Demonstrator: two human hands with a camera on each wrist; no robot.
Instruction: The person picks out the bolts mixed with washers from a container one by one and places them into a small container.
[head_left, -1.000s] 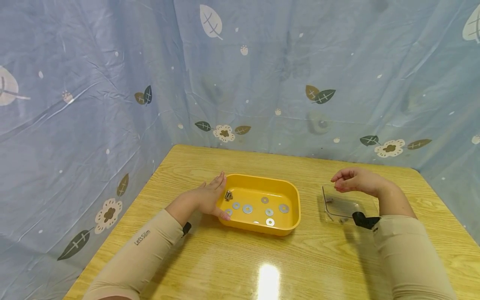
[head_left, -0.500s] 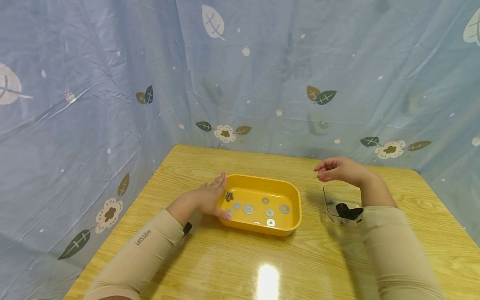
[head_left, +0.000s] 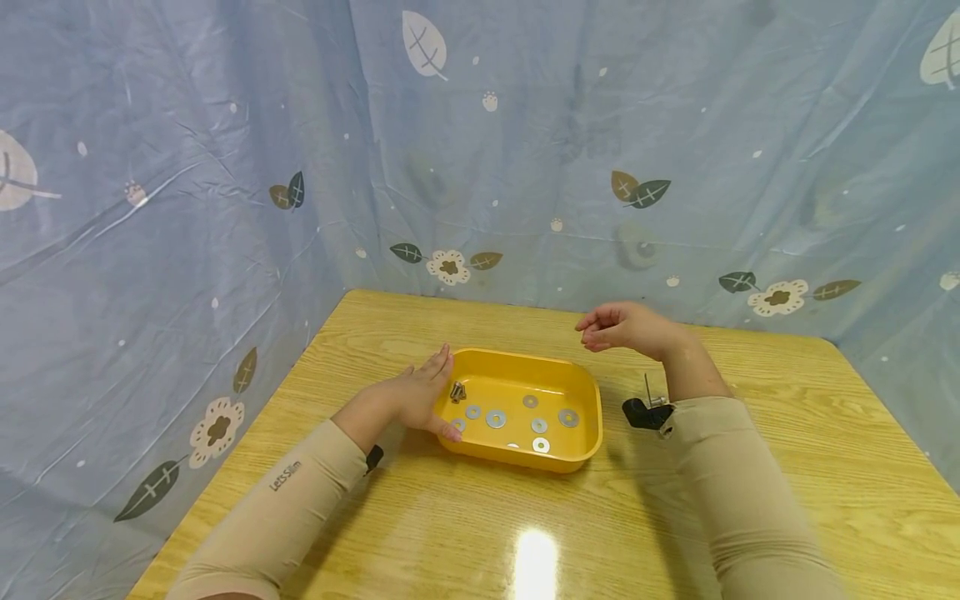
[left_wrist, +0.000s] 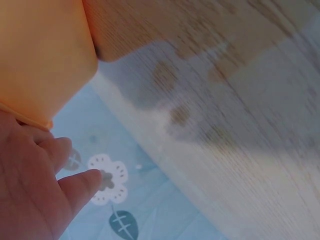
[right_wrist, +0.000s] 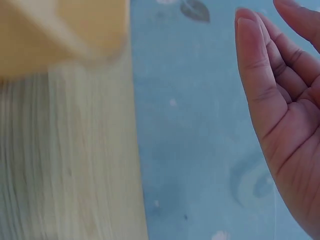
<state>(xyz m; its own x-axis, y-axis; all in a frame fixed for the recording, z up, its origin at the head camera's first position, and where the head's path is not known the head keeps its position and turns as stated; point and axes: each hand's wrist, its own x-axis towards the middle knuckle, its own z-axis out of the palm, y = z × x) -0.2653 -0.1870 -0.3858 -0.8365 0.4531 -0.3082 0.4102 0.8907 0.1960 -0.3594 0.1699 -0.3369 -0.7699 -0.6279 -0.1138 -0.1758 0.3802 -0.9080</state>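
Note:
A yellow plastic tray [head_left: 517, 454] sits mid-table, holding several flat metal washers [head_left: 495, 418] and a small cluster of screws [head_left: 457, 391] at its left end. My left hand [head_left: 422, 400] spreads across that left end, thumb over the front corner and fingers along the rim. From the left wrist, the tray's outer wall [left_wrist: 45, 60] shows above the hand, with two fingers straight. Above the table, behind the tray's back right corner, my right hand [head_left: 626, 327] hangs with loosely bent fingers; nothing shows between them in the right wrist view.
Right of the tray stands a clear holder [head_left: 648, 387] with a screw [head_left: 657, 402], mostly hidden behind my right wrist and its black camera mount [head_left: 643, 414]. Blue patterned cloth [head_left: 525, 167] hangs behind and left of the wooden table [head_left: 420, 533].
My right hand has moved left and away from me, from above the clear holder to behind the tray's back right corner. The left hand and tray have stayed in place.

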